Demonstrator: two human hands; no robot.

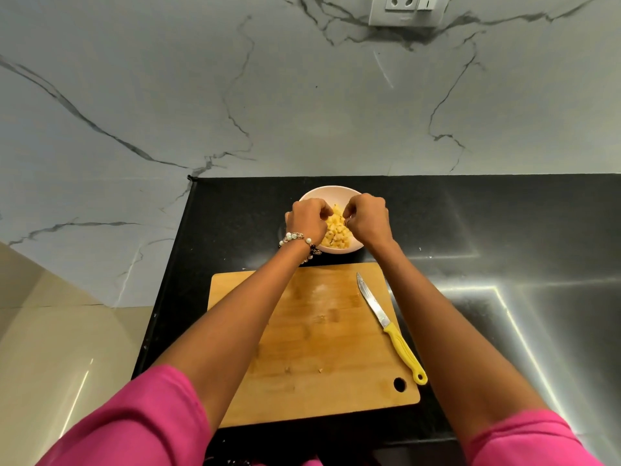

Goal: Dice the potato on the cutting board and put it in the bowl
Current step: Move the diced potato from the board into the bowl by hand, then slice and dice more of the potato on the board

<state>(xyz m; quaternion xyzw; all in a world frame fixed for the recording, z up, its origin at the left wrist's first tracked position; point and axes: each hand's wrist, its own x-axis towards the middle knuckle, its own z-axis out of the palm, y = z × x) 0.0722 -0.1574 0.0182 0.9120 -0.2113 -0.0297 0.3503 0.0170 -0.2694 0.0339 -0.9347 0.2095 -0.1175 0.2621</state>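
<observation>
Two hands, the left hand (307, 218) and right hand (368, 218), hovered with fingers curled over the white bowl (314, 194) of small, light, probably slippery potato cubes (336, 232), whether still pinching any being unclear, while the cutting board (302, 348) and knife (391, 327) lay nearer, bare black bench (504, 230) rightward.

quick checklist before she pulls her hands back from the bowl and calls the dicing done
1. Diced potato inside the bowl: ok.
2. Cutting board free of big pieces: ok, only small scraps.
3. Knife set down, out of both hands: ok, at the board's right edge.
4. Left hand emptied: cannot tell, fingers curled over the bowl.
5. Right hand emptied: cannot tell.
6. Bowl fully on the counter: ok.
</observation>
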